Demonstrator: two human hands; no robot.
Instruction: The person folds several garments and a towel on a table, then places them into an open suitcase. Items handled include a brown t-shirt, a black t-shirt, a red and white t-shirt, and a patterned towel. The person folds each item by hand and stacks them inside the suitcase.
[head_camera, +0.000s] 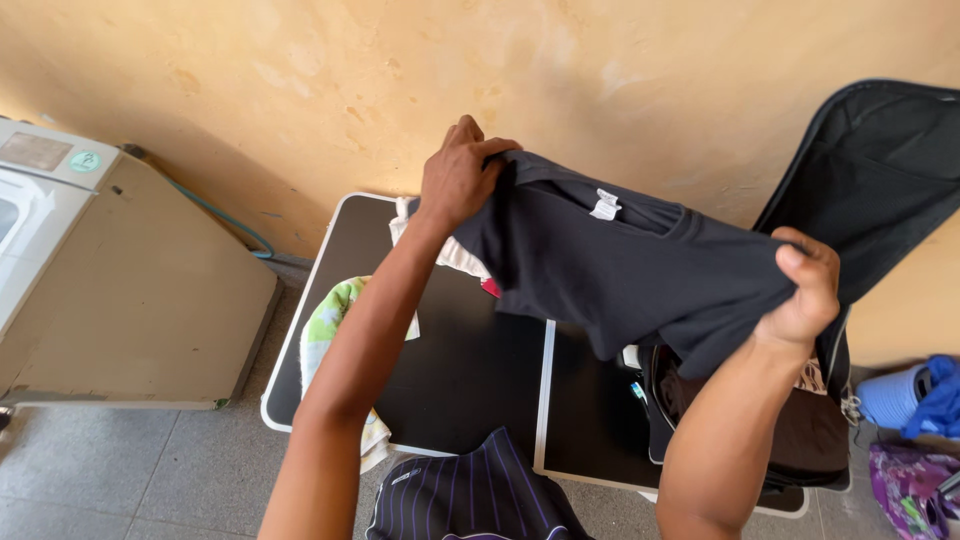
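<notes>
Together, two hands, left (458, 178) and right (806, 290), hold one dark shirt (620, 275).

Black folding table (470, 370) w/ white rim, split by a white seam down the middle, stands on grey floor tiles (120, 470) against the wall. On its left edge: a green-and-white patterned cloth (330, 320), partly hanging off. Far side: white fabric (455, 255) w/ a bit of red (491, 288) beside it. Right half: open black suitcase (800, 440), prob. overhanging the edge. Near edge: dark striped garment (480, 495).
</notes>
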